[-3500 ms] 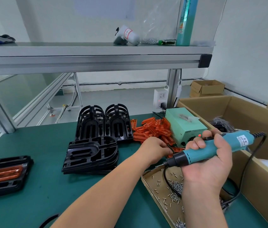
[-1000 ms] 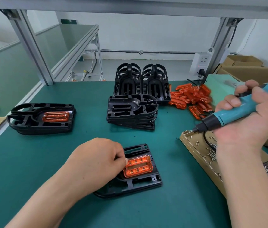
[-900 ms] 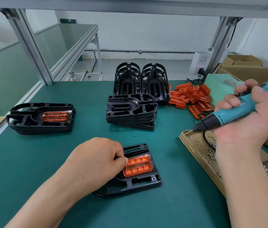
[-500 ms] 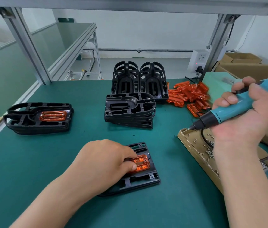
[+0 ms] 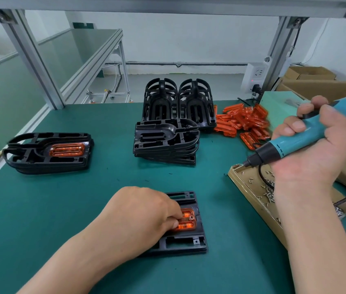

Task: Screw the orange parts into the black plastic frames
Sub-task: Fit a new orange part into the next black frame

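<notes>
Head view of a green-matted workbench [image 5: 78,200]. A flat black plastic frame [image 5: 186,240] lies near the front edge, with an orange translucent part [image 5: 188,224] seated in its central recess. The left hand [image 5: 144,217] rests over the frame's left half, fingers curled and their tips bunched together on the orange part; whether they pinch anything smaller cannot be told. The right hand [image 5: 312,158] is wrapped around a teal electric screwdriver with a black nose [image 5: 303,139], held in the air. Its bit points down and left, just above the near corner of a shallow cardboard tray of loose screws [image 5: 242,182] and well apart from the frame. Behind lie a stack of empty black frames [image 5: 165,145], two upright rows of black frames [image 5: 178,102] and a loose pile of orange parts [image 5: 244,122]. At far left sits another black frame carrying an orange part [image 5: 47,151].
</notes>
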{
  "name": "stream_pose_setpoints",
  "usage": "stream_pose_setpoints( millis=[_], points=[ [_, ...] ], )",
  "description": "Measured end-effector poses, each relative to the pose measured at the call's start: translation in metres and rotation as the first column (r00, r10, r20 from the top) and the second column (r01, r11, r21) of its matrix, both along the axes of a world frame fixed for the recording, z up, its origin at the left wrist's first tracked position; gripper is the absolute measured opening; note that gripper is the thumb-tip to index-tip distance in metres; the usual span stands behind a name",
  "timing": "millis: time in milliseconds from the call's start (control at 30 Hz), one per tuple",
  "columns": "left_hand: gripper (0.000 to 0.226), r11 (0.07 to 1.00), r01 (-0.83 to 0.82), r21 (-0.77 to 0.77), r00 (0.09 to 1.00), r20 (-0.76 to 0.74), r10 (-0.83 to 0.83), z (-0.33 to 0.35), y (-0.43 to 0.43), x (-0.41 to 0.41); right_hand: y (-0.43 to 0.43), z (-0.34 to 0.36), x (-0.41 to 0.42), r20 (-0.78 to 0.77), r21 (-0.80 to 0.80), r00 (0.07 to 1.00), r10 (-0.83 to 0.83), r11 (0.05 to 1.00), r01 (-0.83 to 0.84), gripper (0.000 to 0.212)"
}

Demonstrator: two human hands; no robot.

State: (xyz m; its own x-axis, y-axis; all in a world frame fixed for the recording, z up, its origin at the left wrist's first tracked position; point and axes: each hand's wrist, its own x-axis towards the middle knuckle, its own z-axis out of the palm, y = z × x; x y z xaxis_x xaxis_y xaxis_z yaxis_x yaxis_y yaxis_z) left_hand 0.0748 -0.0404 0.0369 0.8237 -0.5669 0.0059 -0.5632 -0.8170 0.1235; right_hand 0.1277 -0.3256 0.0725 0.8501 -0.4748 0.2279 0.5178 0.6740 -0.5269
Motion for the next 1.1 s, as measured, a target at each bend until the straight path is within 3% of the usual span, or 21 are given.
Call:
stream_pose_setpoints(
  millis=[267,533,633,667,700,733,767,800,833,867,933,1100],
  points=[
    [0.023,1.0,0.005,-0.01,1.0,0.02,-0.005,0.001,-0.004,-0.001,0.018,0.003,-0.005,0.024,-0.057,0.996,0.088,0.995,-0.087,0.013],
    [0.038,0.995,0.051,-0.09,0.998,-0.031,-0.054,0.007,0.007,-0.005,0.05,-0.001,-0.012,-0.013,-0.143,0.982,0.188,0.972,-0.188,0.015],
    [0.035,0.947,-0.075,-0.312,0.994,-0.097,0.047,0.007,0.007,-0.007,0.051,-0.002,-0.012,-0.015,-0.147,0.98,0.199,0.969,-0.199,0.014],
    [0.029,0.877,-0.147,-0.457,0.986,-0.138,0.093,0.006,0.008,-0.005,0.051,-0.002,-0.012,-0.014,-0.144,0.979,0.202,0.969,-0.202,0.014],
    [0.024,0.741,-0.245,-0.625,0.966,-0.222,0.132,0.007,0.009,-0.002,0.05,-0.002,-0.012,-0.014,-0.14,0.978,0.207,0.968,-0.207,0.013],
    [0.021,0.518,-0.385,-0.764,0.917,-0.378,0.124,0.009,0.013,0.003,0.05,-0.002,-0.011,-0.016,-0.134,0.977,0.213,0.968,-0.213,0.013],
    [0.021,0.243,-0.532,-0.811,0.838,-0.546,0.01,0.013,0.018,0.009,0.05,-0.002,-0.011,-0.018,-0.127,0.976,0.218,0.968,-0.218,0.013],
    [0.025,-0.012,-0.661,-0.751,0.74,-0.649,-0.179,0.015,0.022,0.015,0.05,-0.002,-0.011,-0.022,-0.119,0.975,0.222,0.968,-0.223,0.013],
    [0.032,-0.185,-0.753,-0.631,0.651,-0.676,-0.347,0.018,0.027,0.02,0.05,-0.003,-0.011,-0.024,-0.112,0.974,0.226,0.967,-0.227,0.013],
    [0.042,-0.28,-0.809,-0.517,0.586,-0.67,-0.456,0.02,0.031,0.023,0.051,-0.003,-0.011,-0.027,-0.107,0.973,0.23,0.967,-0.231,0.013],
    [0.055,-0.334,-0.851,-0.405,0.525,-0.644,-0.556,0.02,0.036,0.023,0.052,-0.004,-0.011,-0.037,-0.104,0.971,0.236,0.966,-0.238,0.013],
    [0.041,-0.231,-0.837,-0.497,0.542,-0.688,-0.483,0.017,0.025,0.017,0.058,-0.005,-0.012,-0.045,-0.105,0.966,0.254,0.96,-0.258,0.012]
  ],
)
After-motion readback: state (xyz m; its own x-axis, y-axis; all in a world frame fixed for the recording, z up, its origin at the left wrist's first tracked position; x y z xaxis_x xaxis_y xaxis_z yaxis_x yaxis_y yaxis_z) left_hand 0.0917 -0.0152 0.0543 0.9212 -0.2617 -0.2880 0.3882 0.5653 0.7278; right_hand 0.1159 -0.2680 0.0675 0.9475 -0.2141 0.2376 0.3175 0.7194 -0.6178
